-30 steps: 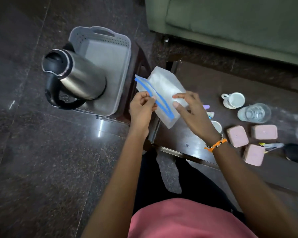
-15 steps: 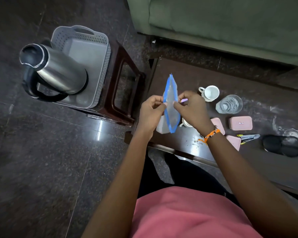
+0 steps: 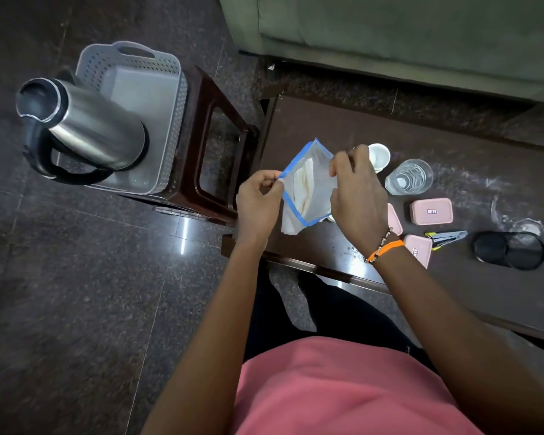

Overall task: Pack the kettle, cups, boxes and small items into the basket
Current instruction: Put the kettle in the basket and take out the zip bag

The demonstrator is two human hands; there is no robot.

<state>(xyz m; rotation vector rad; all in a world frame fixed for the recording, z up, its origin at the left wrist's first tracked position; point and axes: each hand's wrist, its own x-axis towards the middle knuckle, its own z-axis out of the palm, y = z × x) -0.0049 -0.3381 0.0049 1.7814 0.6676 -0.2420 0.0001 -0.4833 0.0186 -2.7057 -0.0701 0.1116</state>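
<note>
A steel kettle with a black handle stands in the grey perforated basket on a brown stool. Over the dark table's left end I hold a clear zip bag with a blue edge, its mouth pulled apart. My left hand pinches the left edge and my right hand grips the right edge. Something white shows inside the bag. On the table lie a white cup, a clear glass, pink boxes and a small clip tool.
The brown stool stands just left of the dark low table. A black round lid lies at the table's right. A green sofa runs along the back. Dark stone floor spreads to the left.
The bag, seen edge-on and nearly closed half a second ago, is now pulled wide at its mouth. My hands have spread apart, still over the table's left end.
</note>
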